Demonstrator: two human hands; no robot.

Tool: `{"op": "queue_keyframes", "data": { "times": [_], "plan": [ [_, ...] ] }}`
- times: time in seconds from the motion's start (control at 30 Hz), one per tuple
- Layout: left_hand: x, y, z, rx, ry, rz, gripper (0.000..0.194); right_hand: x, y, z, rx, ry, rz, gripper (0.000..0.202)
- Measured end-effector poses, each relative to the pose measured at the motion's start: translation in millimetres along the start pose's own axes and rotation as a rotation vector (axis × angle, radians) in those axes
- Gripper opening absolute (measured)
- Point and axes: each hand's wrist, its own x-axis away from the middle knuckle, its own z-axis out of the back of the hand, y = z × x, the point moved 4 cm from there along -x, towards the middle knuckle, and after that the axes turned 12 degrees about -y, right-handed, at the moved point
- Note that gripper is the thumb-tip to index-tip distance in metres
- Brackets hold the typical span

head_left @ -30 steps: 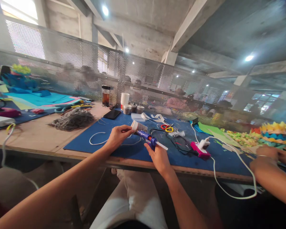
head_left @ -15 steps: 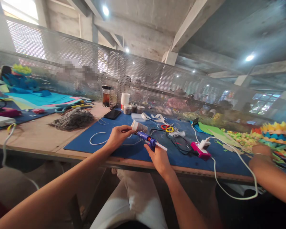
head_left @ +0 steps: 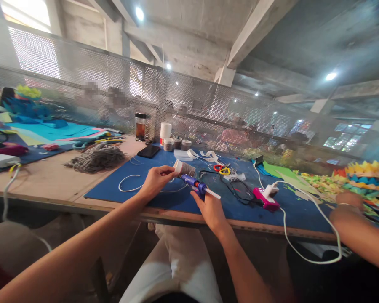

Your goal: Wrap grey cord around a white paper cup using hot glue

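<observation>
In the head view, my left hand (head_left: 158, 179) pinches the white rim of a paper cup (head_left: 186, 168), which is tilted on its side and looks wrapped in grey cord. My right hand (head_left: 211, 209) is closed around a blue hot glue gun (head_left: 194, 183) with a white glue stick poking out of its back. The gun's nozzle points at the cup, close to its lower side; whether they touch I cannot tell. A pale cord (head_left: 129, 176) loops over the blue mat (head_left: 113, 193) beside my left hand.
Grey yarn (head_left: 96, 158) is heaped at left. Behind the cup are a phone (head_left: 149, 151), small cups (head_left: 168, 144), a drink jar (head_left: 140, 127) and red-yellow scissors (head_left: 221, 169). A pink power strip (head_left: 266, 199) with white cable lies right, near another person's arm (head_left: 360, 231).
Hardly anything differs. The glue gun's back end has shifted very slightly left; the cup and my left hand look still.
</observation>
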Motion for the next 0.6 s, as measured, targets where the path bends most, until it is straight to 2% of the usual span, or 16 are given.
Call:
{"op": "queue_keyframes", "data": {
  "times": [0.6],
  "plan": [
    [-0.3,-7.5,-1.1,-0.055,-0.030,-0.058,0.033,-0.8,1.7,3.9,-0.138,0.047,-0.025,0.041]
  ]
}}
